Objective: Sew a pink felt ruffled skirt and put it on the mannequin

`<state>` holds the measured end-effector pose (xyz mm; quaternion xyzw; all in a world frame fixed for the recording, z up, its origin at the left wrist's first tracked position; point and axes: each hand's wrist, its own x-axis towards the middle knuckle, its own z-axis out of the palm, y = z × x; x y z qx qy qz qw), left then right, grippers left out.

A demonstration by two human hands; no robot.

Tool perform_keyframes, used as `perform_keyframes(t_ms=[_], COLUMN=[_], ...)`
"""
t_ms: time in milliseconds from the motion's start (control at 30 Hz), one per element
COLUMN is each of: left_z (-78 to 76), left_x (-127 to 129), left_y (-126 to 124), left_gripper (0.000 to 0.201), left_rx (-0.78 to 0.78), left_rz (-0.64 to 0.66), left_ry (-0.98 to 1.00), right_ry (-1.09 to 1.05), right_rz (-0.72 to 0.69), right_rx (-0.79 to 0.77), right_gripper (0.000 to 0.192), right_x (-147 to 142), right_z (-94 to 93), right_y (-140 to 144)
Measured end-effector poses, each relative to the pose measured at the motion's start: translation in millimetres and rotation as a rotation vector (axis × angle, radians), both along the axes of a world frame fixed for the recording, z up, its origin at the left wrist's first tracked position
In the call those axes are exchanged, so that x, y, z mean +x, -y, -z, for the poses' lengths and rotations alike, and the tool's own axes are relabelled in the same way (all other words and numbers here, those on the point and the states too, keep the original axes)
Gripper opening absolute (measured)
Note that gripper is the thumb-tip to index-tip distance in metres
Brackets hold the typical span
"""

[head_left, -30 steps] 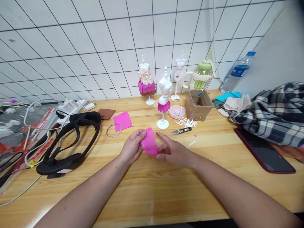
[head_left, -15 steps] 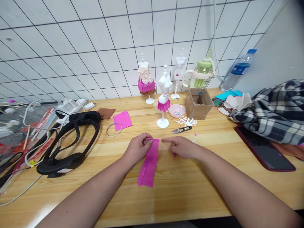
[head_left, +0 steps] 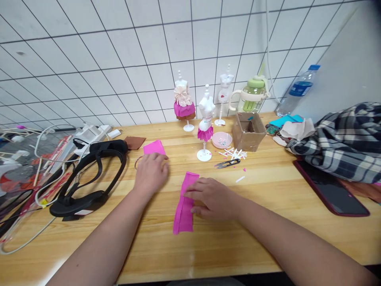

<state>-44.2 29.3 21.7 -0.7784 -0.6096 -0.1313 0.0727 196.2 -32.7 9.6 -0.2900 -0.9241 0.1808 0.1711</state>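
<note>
A long magenta fabric strip (head_left: pixel 187 218) lies on the table in front of me, one side folded over lengthwise. Over its right side is my right hand (head_left: pixel 214 198), fingers apart, with fingertips on or just above the cloth. My left hand (head_left: pixel 151 171) is off to the left, fingers reaching forward, at the near edge of a pink fabric square (head_left: pixel 154 147). It partly covers a thin wire ring (head_left: pixel 137 162). Whether the fingertips touch either one I cannot tell. Beyond the strip stands a small white dress form (head_left: pixel 206 109) wearing a magenta ruffled skirt (head_left: pixel 205 134).
Thread snips (head_left: pixel 228 163), paper scraps (head_left: pixel 235 153), a pink dish (head_left: pixel 222 140) and a cardboard box (head_left: pixel 249 132) sit right of the form. Two more dress forms stand behind. A black headset strap (head_left: pixel 89 178) lies left, a phone (head_left: pixel 330 186) and plaid cloth (head_left: pixel 351 135) right.
My left hand has let go of the strip's far end and moved left to the ring and square. My right hand has moved left over the strip, its fingers spreading from a pointing pose.
</note>
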Motion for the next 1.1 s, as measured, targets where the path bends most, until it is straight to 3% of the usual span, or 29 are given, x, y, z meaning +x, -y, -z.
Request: perform_keyframes(t_ms=[100,167,267,433,533,667,767,900,1100], left_z=[-11.9,-13.3,-9.0,-10.9,-13.3,0.9,14.1,16.9,14.0], left_x=[-17,-27,-37,-29,-6,30,46,47,39], left_y=[2,2,-4,-7,8,32,42,40,32], left_gripper=[0.037,0.037,0.035,0.033,0.035,0.018,0.010,0.015,0.030], left_rx=[-0.138,-0.271,-0.346,-0.194,-0.028,0.082,0.094,0.103,0.061], left_rz=[-0.290,-0.360,-0.370,-0.301,-0.177,0.423,0.696,0.826,0.885], left_ry=[-0.216,-0.247,-0.248,-0.302,-0.204,0.165,0.293,0.308,0.282], right_ry=[0.067,0.075,0.023,-0.108,-0.233,-0.435,-0.557,-0.600,-0.561], right_rz=[0.033,0.072,0.072,0.056,0.139,0.312,0.351,0.354,0.393], right_rx=[-0.028,-0.046,-0.056,0.035,0.130,0.115,0.069,0.087,0.131], right_gripper=[0.032,0.024,0.018,0.012,0.011,0.025,0.038,0.044,0.041], right_x=[5,12,20,18,17,16,12,6,6], right_z=[0.7,2.0,5.3,9.2,7.6,1.2,-2.3,-0.8,1.9], right_y=[-3,-9,-17,-18,-16,-9,-3,0,-2])
